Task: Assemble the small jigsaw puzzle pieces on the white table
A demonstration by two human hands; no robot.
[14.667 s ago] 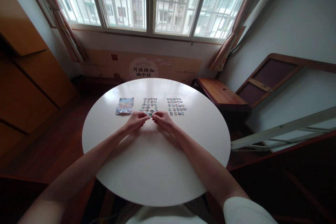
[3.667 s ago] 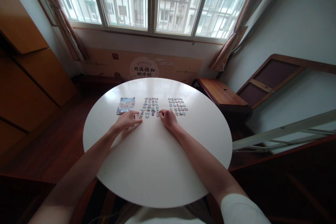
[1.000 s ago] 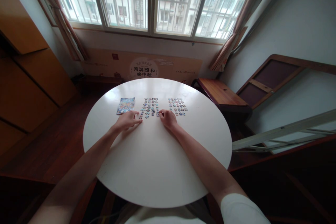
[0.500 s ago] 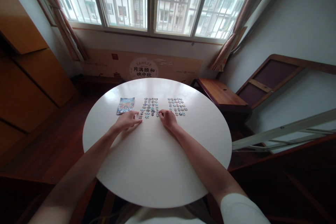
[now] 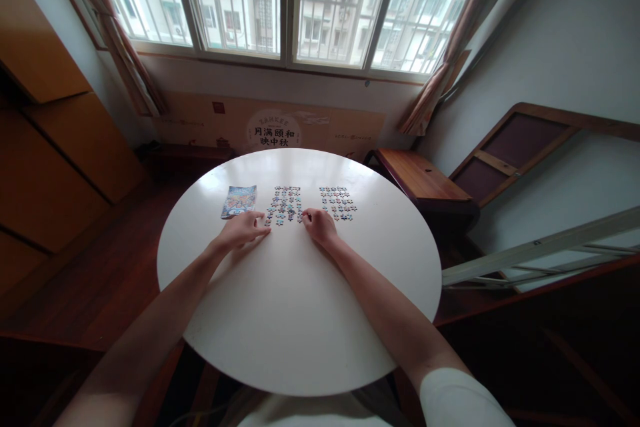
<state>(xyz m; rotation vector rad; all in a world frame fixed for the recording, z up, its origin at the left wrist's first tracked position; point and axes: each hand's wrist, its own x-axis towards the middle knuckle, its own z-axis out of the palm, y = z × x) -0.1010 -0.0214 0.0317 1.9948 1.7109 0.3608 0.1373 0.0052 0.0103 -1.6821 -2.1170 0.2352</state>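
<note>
Small jigsaw puzzle pieces lie in rows on a round white table [image 5: 305,307], in a left group [image 5: 284,199] and a right group [image 5: 337,194]. My left hand [image 5: 244,228] rests at the near left corner of the left group, thumb and forefinger stretched out and apart, with nothing seen between them. Curled closed, my right hand [image 5: 321,224] sits at the near right corner of that group, its fingertips beside a piece there. Whatever its fingers may hold is hidden. A colourful picture sheet [image 5: 240,200] lies just beyond my left hand.
A wooden bench or low cabinet [image 5: 423,177] stands at the right, beyond the table edge. Against the right wall leans a brown framed panel [image 5: 515,147]. A printed banner [image 5: 200,117] runs below the barred window [image 5: 330,7]. Wooden cupboards [image 5: 55,173] are at the left.
</note>
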